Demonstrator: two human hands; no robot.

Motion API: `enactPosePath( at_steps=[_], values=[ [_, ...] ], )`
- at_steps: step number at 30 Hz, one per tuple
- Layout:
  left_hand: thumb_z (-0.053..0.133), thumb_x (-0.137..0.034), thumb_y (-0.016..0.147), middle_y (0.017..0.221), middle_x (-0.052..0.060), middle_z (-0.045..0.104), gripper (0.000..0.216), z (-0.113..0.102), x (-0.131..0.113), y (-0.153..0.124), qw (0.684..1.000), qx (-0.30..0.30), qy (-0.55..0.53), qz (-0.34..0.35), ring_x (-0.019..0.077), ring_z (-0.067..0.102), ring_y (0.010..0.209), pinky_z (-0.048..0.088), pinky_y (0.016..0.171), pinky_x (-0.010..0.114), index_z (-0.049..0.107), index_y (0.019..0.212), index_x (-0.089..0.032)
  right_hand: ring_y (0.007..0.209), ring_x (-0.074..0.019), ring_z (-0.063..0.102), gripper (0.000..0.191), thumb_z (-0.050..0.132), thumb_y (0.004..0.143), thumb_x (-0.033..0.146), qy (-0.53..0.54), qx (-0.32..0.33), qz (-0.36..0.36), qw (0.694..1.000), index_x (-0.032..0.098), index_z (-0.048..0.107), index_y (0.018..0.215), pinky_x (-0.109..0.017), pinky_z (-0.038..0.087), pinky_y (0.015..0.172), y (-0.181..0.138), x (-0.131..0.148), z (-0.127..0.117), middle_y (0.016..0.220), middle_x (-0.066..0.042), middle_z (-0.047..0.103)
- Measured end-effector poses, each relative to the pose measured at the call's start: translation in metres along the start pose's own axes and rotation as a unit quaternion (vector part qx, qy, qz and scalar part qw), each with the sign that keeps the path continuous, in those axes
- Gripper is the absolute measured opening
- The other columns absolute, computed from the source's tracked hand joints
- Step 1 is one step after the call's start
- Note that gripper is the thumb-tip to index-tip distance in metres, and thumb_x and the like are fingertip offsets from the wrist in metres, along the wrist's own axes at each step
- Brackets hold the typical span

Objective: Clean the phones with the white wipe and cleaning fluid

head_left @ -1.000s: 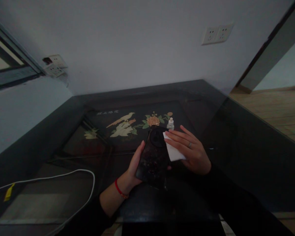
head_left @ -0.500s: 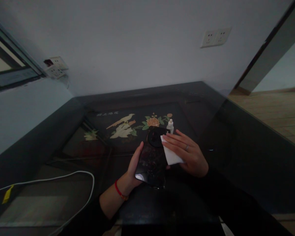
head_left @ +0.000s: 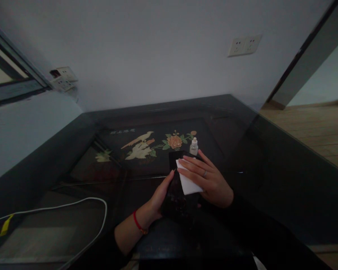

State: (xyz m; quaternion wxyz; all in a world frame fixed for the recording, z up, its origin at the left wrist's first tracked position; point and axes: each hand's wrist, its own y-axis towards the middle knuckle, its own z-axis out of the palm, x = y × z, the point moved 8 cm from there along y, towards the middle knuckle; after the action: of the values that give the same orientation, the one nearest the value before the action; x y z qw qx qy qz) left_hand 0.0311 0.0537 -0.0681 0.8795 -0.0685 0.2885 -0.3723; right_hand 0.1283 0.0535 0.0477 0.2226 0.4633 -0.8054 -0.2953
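My left hand (head_left: 160, 195) grips a black phone (head_left: 176, 195) by its left edge, back side up, just above the dark table. A red cord circles that wrist. My right hand (head_left: 207, 180), with a ring on one finger, presses a folded white wipe (head_left: 187, 182) flat onto the phone's upper part, fingers stretched over it. A small clear dropper bottle (head_left: 194, 147) with a white cap stands upright on the table just beyond the phone's top edge.
The black glass-topped table (head_left: 256, 150) has an inlaid bird and flower picture (head_left: 146, 144). A white cable (head_left: 95, 225) with a yellow tag (head_left: 5, 225) loops at the front left. Walls with sockets (head_left: 243, 45) close the corner; wooden floor lies to the right.
The wipe and my right hand slid left and toward me across the phone's back. The phone tilted flatter and lower in my left hand.
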Motion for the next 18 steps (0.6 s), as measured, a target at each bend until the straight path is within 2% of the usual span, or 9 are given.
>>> enactPosePath(
  at_steps=[5,8,11,15,18],
  values=[
    [0.051,-0.046,0.089,0.09,0.007,0.074,0.042,0.001,-0.015,0.002,0.998,-0.05,-0.016,0.034,0.0228,0.068,0.09,0.045,0.096,0.034,0.07,0.11,-0.015,0.129,-0.0227,0.051,0.043,0.044,0.089,0.013,0.013,0.009,-0.072,0.997,0.015,0.051,0.131,-0.057,0.024,0.115,-0.001,0.013,-0.001,0.13,-0.012,0.062],
    [0.047,-0.046,0.091,0.096,0.009,0.073,0.045,0.007,-0.026,-0.002,0.994,-0.081,-0.045,0.052,0.0242,0.067,0.094,0.044,0.098,0.038,0.068,0.113,-0.013,0.127,-0.0229,0.053,0.044,0.046,0.087,0.015,0.007,-0.01,-0.065,0.998,0.015,0.051,0.131,-0.056,0.027,0.114,-0.005,0.005,-0.007,0.127,-0.011,0.064],
    [0.037,-0.05,0.094,0.097,0.011,0.073,0.052,0.018,-0.026,-0.005,0.996,-0.049,-0.071,0.029,0.0248,0.068,0.093,0.043,0.099,0.044,0.067,0.114,-0.012,0.128,-0.0245,0.052,0.048,0.047,0.086,0.017,-0.011,-0.042,-0.024,0.999,0.016,0.049,0.134,-0.056,0.03,0.113,-0.008,-0.01,-0.016,0.129,-0.013,0.063],
    [0.03,-0.054,0.095,0.098,0.014,0.073,0.059,0.027,-0.015,-0.006,0.997,0.012,-0.069,-0.026,0.0258,0.068,0.087,0.048,0.091,0.052,0.067,0.111,-0.01,0.129,-0.0239,0.05,0.051,0.045,0.087,0.015,-0.023,-0.063,0.055,0.996,0.018,0.045,0.138,-0.055,0.035,0.11,-0.008,-0.023,-0.02,0.134,-0.014,0.059],
    [0.031,-0.054,0.095,0.101,0.013,0.072,0.058,0.022,-0.004,-0.002,0.997,-0.006,-0.063,-0.048,0.0277,0.067,0.094,0.046,0.092,0.055,0.062,0.119,-0.012,0.133,-0.0229,0.046,0.047,0.044,0.09,0.013,-0.018,-0.033,0.027,0.999,0.016,0.047,0.136,-0.054,0.033,0.112,-0.004,-0.012,-0.011,0.136,-0.013,0.057]
  ],
)
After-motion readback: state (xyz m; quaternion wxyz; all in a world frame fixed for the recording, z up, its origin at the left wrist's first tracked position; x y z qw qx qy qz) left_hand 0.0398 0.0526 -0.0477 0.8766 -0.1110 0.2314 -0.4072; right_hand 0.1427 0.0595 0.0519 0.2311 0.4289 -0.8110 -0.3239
